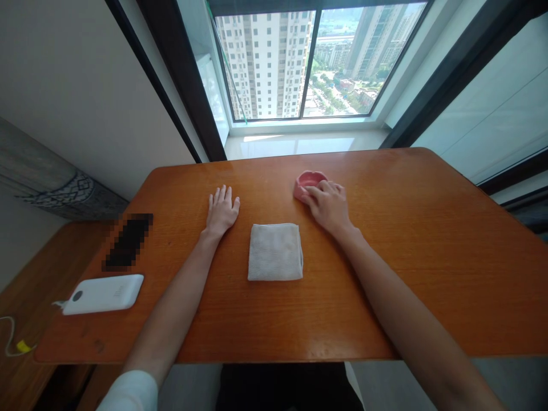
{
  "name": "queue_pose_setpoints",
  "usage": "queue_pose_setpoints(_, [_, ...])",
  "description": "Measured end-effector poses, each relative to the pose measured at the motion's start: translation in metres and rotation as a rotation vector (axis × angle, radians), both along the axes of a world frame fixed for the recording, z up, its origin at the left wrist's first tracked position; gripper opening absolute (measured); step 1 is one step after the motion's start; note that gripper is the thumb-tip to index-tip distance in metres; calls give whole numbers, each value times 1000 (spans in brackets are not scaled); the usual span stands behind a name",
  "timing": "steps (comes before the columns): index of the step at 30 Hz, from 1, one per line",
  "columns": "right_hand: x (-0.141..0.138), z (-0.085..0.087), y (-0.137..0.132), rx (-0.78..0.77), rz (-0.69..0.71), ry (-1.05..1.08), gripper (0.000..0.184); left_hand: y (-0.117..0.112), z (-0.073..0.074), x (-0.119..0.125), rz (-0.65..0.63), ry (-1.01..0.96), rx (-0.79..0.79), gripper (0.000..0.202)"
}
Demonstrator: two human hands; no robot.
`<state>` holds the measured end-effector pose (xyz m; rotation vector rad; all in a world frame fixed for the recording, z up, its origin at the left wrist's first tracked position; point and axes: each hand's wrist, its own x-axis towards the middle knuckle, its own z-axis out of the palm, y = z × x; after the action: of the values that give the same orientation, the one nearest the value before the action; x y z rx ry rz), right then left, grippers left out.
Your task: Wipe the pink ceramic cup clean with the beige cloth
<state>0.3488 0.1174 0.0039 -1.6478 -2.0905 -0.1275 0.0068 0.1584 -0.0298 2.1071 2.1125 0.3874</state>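
Curtain (55, 165), grey with a dark lattice-patterned band, slanting before a pale wall (77, 63). Lower wooden surface (47, 251), brown, at far left; a white cable (12, 337) and a small yellow tag (23, 346) lie there. Dark upright frame (182, 74), left of the window recess. Window (265, 68), two panes with a dark divider; high-rise buildings and greenery outside, seen from above. Sill (295, 147), pale and glossy, bright with daylight. Second dark frame (445, 74), slanting to the upper right, beside a pale, smooth panel (492, 108).

Counter (449, 257), orange-brown wood grain, rounded far corners, soft sheen. On it at left: one dark pixelated patch (128, 242), contents unreadable; nearer, one white device (105, 294), rounded corners, dark round spot, cable at its left end.

Left hand (221, 214): palm down on the bare wood, fingers extended and slightly spread, holding nothing. White cloth (276, 251): folded to a near-square, fine ribbed texture, lying flat between the forearms. Pink dish (309, 178): shallow, rounded, thick scalloped rim, upright on the counter's far half, just right of centre. Right hand (331, 206): fingers curled and closed on the dish's near right rim.
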Motion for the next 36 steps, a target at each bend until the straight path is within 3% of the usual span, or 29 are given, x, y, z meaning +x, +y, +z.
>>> queue_pose_setpoints(5, [109, -13, 12, 53, -480, 37, 50, -1, 2, 1, -1, 2, 2, 70])
queue_pose_setpoints(8, [159, -21, 11, 81, -635, 67, 51, 0, -1, 0, -2, 4, 13, 70])
queue_pose_setpoints(11, [169, -15, 10, 64, -633, 106, 51, 1, -3, -1, -7, -4, 22, 70])
queue_pose_setpoints(13, [144, -3, 7, 136, -693, 123, 54, 2, -4, -1, -5, -1, 28, 69])
queue_pose_setpoints(15, [93, 11, -7, 199, -539, 77, 62, 2, -4, -1, -2, 6, 33, 69])
queue_pose_setpoints(17, [25, 18, -35, 145, -242, 40, 64, 2, -5, -1, -2, 8, 40, 69])
queue_pose_setpoints(20, [-72, 9, -93, -53, 270, -66, 68, 2, -5, -1, -5, 6, 51, 68])
queue_pose_setpoints(22, [-106, -4, -123, -157, 539, -112, 77, 2, -4, -1, -3, 12, 50, 69])
queue_pose_setpoints(23, [-110, -10, -130, -183, 574, -121, 80, 1, -4, -1, -3, 14, 45, 69])
queue_pose_setpoints(26, [-68, -23, -123, -250, 443, -127, 75, 1, -2, 0, -8, 7, 18, 71])
queue_pose_setpoints(30, [59, -26, -95, -310, -32, -146, 78, 1, -2, 0, -6, 1, 10, 72])
queue_pose_setpoints(33, [150, -29, -95, -365, -320, -109, 90, 0, -2, 1, -5, -2, 14, 72])
queue_pose_setpoints(36, [203, -33, -105, -346, -539, -41, 91, 0, -1, 2, -2, -4, 12, 72])
